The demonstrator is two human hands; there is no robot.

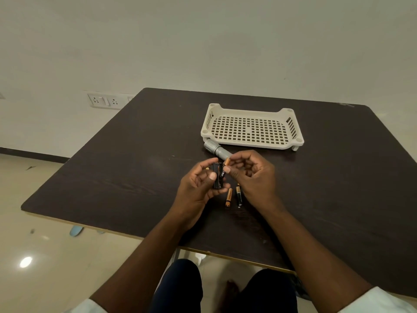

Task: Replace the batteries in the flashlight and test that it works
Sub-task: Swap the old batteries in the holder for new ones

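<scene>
Battery holder (217, 176), black, sits in my left hand (198, 188), fingers curled round it and thumb laid across its near face. My right hand (252, 175) pinches one copper-and-black battery (225, 166) between thumb and forefinger, its copper end up and away from me, the body slanting down towards the holder; whether it is going in or coming out cannot be determined from this view.

Step in hand, as I judge it: seating or freeing a cell in the holder. To do it well I should keep the holder steady in my left palm, line the battery's length up with its slot, check polarity marks, and press the spring end first, not force it sideways.

Flashlight body (215, 150), grey, lies on the table (112, 172) just beyond my right fingertips, close against the near edge of the white perforated tray (252, 129). Its long axis runs diagonally: the wider head points away and to my left, the barrel running back towards my right hand, which hides the tail end.

Two loose batteries (234, 196) lie on the table just below and between my hands, side by side, lengthwise roughly towards me. Old or new: cannot tell.
</scene>
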